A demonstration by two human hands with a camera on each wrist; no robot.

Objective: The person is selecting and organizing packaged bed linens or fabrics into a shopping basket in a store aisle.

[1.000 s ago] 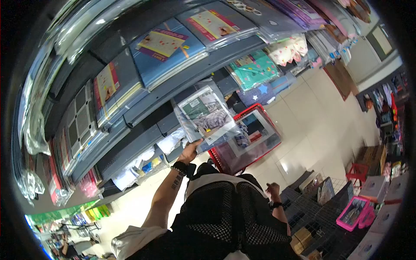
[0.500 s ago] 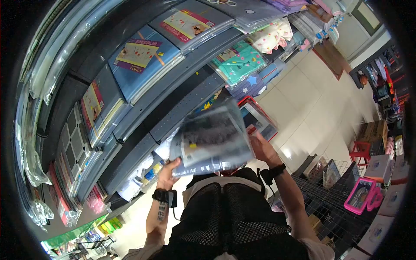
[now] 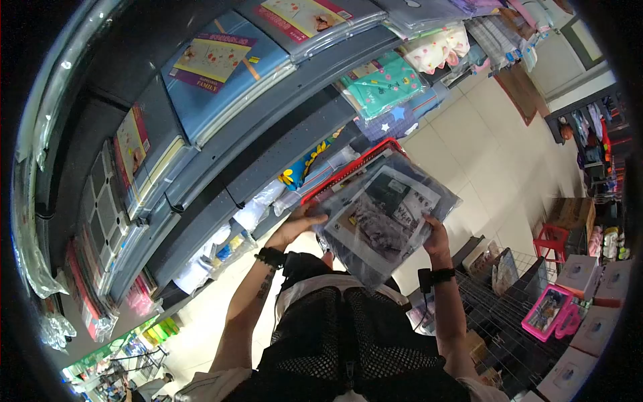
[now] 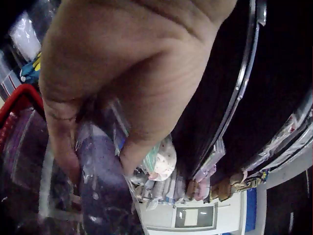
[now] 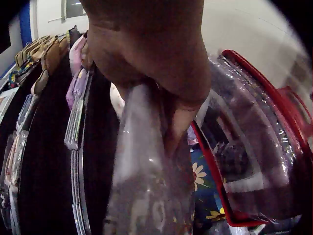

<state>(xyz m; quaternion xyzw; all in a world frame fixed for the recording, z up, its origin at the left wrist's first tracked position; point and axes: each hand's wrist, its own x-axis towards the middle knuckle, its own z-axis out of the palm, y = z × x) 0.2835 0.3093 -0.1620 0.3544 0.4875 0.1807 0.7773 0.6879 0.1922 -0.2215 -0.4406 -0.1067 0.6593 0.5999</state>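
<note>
Both hands hold a flat, clear plastic package of folded fabric [image 3: 385,221] with a printed picture card inside. My left hand [image 3: 295,228] grips its left edge, and in the left wrist view the thumb and fingers pinch the bluish folded side [image 4: 100,181]. At the opposite edge my right hand [image 3: 437,238] grips the package, thumb on top; the right wrist view shows its fingers on either side of the shiny plastic edge [image 5: 142,161]. Beneath the package is a red basket [image 3: 351,169], partly hidden by it. Another plastic-wrapped package [image 5: 249,166] lies in that basket.
Dark shelves [image 3: 268,107] curve along the left, stacked with wrapped bedding, including a blue pack [image 3: 221,87]. A teal pack [image 3: 382,84] lies beyond the basket. To the right stand a wire rack [image 3: 499,295], a pink case [image 3: 546,311] and a red stool [image 3: 550,241].
The package has moved right, away from the shelf, and turned, now over the basket. My right hand, apart from it at first, has come up and taken its right edge.
</note>
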